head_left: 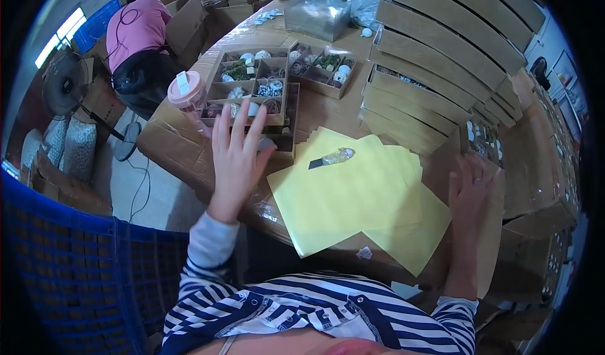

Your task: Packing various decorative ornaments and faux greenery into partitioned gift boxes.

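My left hand [238, 150] is raised with fingers spread in front of a divided cardboard tray [217, 91]. The tray's compartments hold moss, white balls, cones and other small decorations. It sits on another divided tray, whose side shows below it. My right hand [471, 185] hovers or rests near the right edge of the table, fingers apart, beside a filled tray [482, 142]; whether it touches anything is unclear. Between my hands lie loosely overlapped yellow paper sheets [353, 197]. A taped cutter-like blade [332, 158] lies on them.
Another divided tray [322, 70] and a clear plastic box [317, 18] stand farther back. Cardboard trays [435, 46] rise in a tall stack at right. A pink-lidded cup [184, 90] stands at the left edge. Beyond are a fan [65, 85] and a bending person [140, 34].
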`<action>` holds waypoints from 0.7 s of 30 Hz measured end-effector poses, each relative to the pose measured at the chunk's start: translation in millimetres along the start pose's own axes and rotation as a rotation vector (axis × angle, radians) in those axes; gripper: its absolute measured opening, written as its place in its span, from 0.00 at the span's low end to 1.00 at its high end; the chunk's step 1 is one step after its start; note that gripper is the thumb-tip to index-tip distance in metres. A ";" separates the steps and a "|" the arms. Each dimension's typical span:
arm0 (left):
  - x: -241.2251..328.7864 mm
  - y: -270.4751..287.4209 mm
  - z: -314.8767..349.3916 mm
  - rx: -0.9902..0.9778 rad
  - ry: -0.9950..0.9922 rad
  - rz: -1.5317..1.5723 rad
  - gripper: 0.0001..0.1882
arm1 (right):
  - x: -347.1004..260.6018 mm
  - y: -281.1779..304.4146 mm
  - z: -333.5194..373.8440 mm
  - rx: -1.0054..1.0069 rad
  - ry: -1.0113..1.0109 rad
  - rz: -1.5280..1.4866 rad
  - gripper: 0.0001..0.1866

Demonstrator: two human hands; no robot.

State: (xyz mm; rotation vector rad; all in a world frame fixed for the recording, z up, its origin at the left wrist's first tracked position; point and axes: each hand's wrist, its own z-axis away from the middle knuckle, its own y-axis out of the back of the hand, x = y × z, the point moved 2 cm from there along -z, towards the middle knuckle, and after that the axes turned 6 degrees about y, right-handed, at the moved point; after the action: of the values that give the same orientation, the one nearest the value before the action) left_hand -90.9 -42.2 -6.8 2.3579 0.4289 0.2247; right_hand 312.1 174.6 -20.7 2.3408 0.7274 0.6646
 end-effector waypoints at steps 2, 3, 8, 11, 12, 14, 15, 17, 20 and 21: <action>-16.4 -13.5 -22.7 -0.003 -0.088 -0.088 0.37 | -28.0 30.8 -9.6 0.033 0.081 -0.035 0.18; -26.6 -22.5 -27.8 0.005 -0.135 -0.113 0.34 | -40.3 40.3 -12.5 0.065 0.165 -0.073 0.17; -31.9 -2.8 -29.0 0.185 -0.356 0.016 0.27 | -95.5 58.0 3.9 0.072 0.091 -0.595 0.19; -21.0 16.7 -3.4 0.219 -0.349 0.108 0.25 | -136.4 50.8 5.8 -0.058 -0.072 -1.099 0.24; -17.9 24.4 7.2 0.245 -0.341 0.129 0.25 | -150.1 48.7 2.8 -0.103 -0.150 -1.263 0.26; -4.6 42.7 19.8 0.264 -0.456 0.247 0.23 | -171.2 29.6 4.4 -0.185 -0.393 -1.809 0.42; -0.3 51.0 29.1 0.266 -0.512 0.254 0.20 | -174.0 21.1 0.8 -0.183 -0.489 -2.035 0.47; -0.5 64.2 50.8 0.253 -0.636 0.327 0.23 | -162.5 12.7 -10.8 -0.215 -0.790 -2.237 0.50; -1.3 70.6 77.9 0.249 -0.712 0.309 0.22 | -143.1 16.8 -24.1 -0.314 -0.807 -2.698 0.43; -2.9 72.1 81.7 0.192 -0.782 0.255 0.24 | -138.9 21.7 -19.2 -0.355 -0.824 -2.448 0.39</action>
State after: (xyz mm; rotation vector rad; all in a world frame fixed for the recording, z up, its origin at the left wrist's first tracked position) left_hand -53.4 -144.1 -16.8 2.4510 -0.2383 -0.6351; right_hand 206.9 79.9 -31.6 0.0532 1.8017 -1.0502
